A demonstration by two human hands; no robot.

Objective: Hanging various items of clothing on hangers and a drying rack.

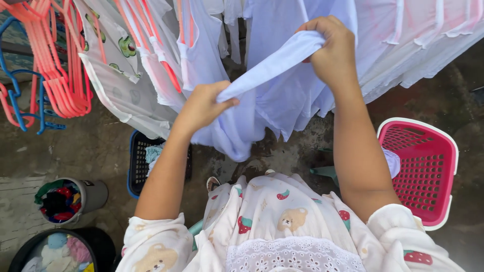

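Head view shows two hands holding a pale blue shirt (262, 100) in the middle of the frame. Left hand (201, 107) is pinched shut on one end of its edge. Right hand (330, 48), higher up, is closed on the other end. It looks soft, light and floppy, so the edge is a good place to hold. A pink basket (446, 151) sits at the right, coral hangers (55, 65) at upper left.
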